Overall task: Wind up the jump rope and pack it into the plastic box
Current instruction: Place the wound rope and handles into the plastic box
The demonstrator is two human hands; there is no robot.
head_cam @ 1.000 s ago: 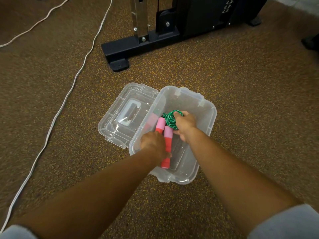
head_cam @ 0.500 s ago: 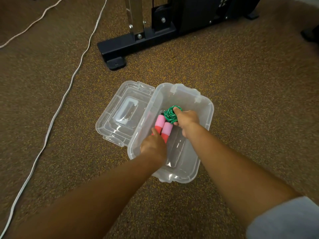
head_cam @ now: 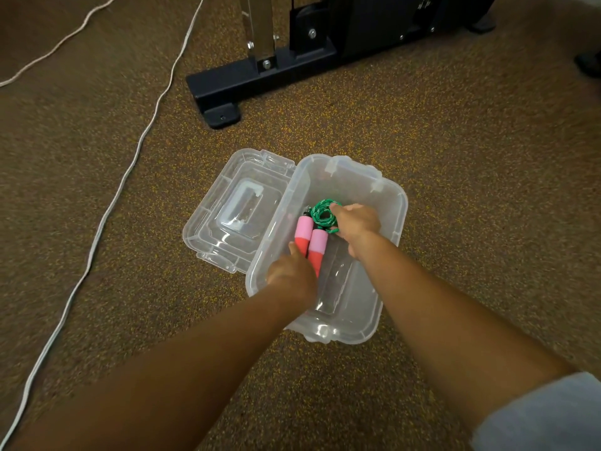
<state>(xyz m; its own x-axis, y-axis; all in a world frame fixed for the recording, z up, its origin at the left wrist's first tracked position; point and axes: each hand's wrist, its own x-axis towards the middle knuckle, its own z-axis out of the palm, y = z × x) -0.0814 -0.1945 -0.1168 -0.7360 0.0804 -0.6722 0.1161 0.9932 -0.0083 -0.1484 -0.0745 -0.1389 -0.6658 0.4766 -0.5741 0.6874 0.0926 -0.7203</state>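
Jump rope (head_cam: 320,222) inside plastic box (head_cam: 395,222): right hand (head_cam: 356,219) clasps green coil, left hand (head_cam: 291,275) grips handles; no writing

Both forearms extended forward, converging. Left hand (head_cam: 291,275) curled in closed grip; right hand (head_cam: 357,221) fingers closed.

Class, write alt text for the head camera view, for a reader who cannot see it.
Two bare hands lower a wound jump rope into a clear plastic box on brown carpet: the left hand holds the pink and red handles, the right hand the coiled green rope. The box's clear lid lies open to its left, with a white cable and a black machine base beyond.
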